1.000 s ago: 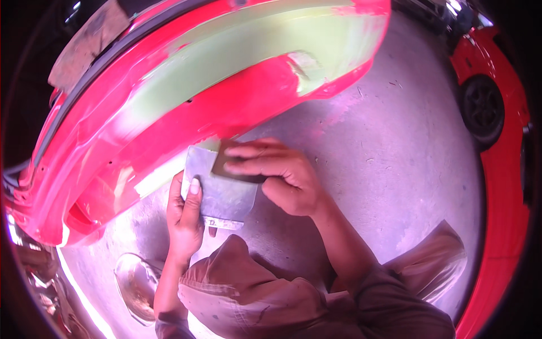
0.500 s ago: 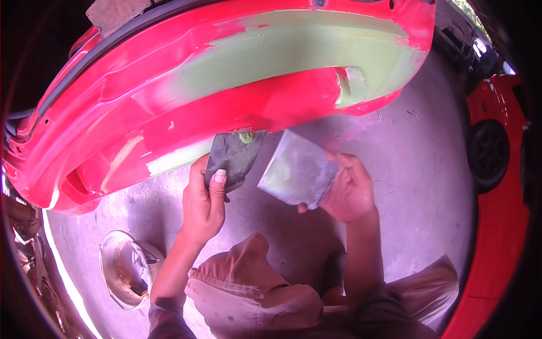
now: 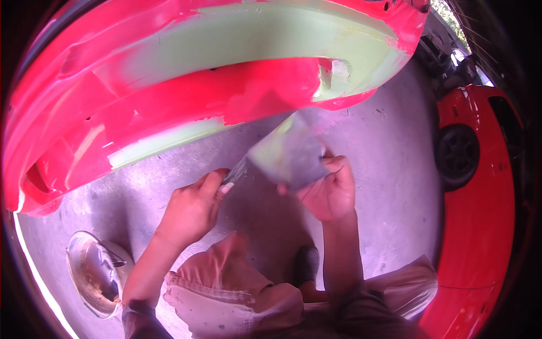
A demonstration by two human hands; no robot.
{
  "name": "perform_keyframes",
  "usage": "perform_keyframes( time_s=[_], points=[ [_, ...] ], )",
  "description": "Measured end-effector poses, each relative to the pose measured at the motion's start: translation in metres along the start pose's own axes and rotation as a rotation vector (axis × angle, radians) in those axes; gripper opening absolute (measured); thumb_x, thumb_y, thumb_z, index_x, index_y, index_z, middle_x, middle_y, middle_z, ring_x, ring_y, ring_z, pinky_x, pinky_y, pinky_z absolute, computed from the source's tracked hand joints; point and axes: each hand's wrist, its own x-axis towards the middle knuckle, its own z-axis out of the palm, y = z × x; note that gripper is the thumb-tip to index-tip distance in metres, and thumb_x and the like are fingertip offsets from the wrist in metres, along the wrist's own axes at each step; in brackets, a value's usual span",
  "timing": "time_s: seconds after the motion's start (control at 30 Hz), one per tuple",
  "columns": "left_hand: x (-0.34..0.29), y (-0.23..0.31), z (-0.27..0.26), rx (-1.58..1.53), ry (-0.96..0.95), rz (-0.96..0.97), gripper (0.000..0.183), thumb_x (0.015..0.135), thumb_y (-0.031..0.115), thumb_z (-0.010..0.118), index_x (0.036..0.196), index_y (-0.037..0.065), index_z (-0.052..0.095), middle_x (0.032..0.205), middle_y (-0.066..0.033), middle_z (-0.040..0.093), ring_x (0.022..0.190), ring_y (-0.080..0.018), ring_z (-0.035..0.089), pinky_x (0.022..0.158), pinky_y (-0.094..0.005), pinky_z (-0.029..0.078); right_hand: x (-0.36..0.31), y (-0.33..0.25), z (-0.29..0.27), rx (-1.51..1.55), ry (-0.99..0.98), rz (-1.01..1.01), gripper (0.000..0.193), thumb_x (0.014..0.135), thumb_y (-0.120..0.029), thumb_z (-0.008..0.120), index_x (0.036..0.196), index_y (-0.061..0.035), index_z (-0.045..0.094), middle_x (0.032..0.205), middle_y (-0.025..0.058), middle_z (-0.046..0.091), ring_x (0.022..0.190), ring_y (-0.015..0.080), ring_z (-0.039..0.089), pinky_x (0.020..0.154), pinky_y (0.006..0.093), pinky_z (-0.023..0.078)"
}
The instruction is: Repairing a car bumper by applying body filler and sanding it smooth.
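Note:
Gripped in my left hand (image 3: 195, 206) is a thin dark putty spreader (image 3: 239, 171), now turned nearly edge-on. My right hand (image 3: 334, 189) holds a flat grey plate (image 3: 293, 155) by its right and lower edges; pale green putty is smeared over its face. The spreader's far end meets or overlaps the plate's left edge; blur hides whether they touch. Beyond both hands stretches a red car bumper (image 3: 180, 107), with broad pale green filler (image 3: 220, 48) across its upper part and a strip of it along the lower edge. The dab of putty on the spreader is hidden now.
A round, dirty metal bucket (image 3: 73, 254) stands on the grey concrete floor (image 3: 389, 214) at the left. To the right is a red car body (image 3: 474, 243) with a black wheel (image 3: 458, 157). My bent legs (image 3: 226, 277) are below my hands.
My left hand has twisted the spreader from face-on to nearly edge-on and brought it against or close to the plate. The plate has tilted. The whole view has shifted, moving the bumper up and left.

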Motion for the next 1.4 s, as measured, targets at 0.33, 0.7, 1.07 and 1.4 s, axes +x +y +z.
perform_keyframes(
  time_s=[0.33,0.7,1.07,1.4],
  points=[
    [-0.038,-0.024,0.059,-0.264,-0.181,-0.163,0.025,0.106,0.022,0.061,0.126,0.009,0.057,0.091,-0.0226,0.074,0.082,-0.0466,0.072,0.070,-0.0530,0.059,0.051,-0.057,-0.032,-2.480,0.596,-1.078,0.063,0.077,-0.011,0.066,0.139,-0.0207,0.069,0.150,0.0119,0.055,0.141,0.0351,0.044,0.105,0.0510,0.032],
    [-0.049,-0.029,0.081,-0.349,-0.189,-0.204,0.027,0.105,0.027,0.063,0.127,0.011,0.057,0.092,-0.0244,0.074,0.084,-0.0490,0.071,0.072,-0.0547,0.059,0.075,-0.117,-0.059,-2.906,0.281,-1.249,0.069,0.079,-0.023,0.078,0.145,-0.0313,0.062,0.155,0.0014,0.053,0.144,0.0274,0.041,0.100,0.0511,0.026],
    [-0.050,-0.026,0.088,-0.361,-0.238,-0.215,0.029,0.105,0.031,0.063,0.127,0.012,0.058,0.092,-0.0254,0.073,0.086,-0.0493,0.071,0.071,-0.0557,0.058,0.056,-0.150,-0.066,-3.129,0.095,-1.151,0.058,0.086,-0.020,0.072,0.143,-0.0325,0.065,0.154,-0.0026,0.055,0.143,0.0222,0.045,0.102,0.0500,0.026],
    [-0.050,-0.018,0.084,-0.339,-0.278,-0.253,0.027,0.106,0.031,0.062,0.126,0.012,0.058,0.092,-0.0255,0.073,0.086,-0.0494,0.071,0.072,-0.0556,0.058,0.072,-0.160,-0.060,-3.234,-0.104,-1.363,0.051,0.093,-0.026,0.064,0.143,-0.0319,0.065,0.157,-0.0054,0.052,0.143,0.0180,0.046,0.102,0.0501,0.028]
  ],
)
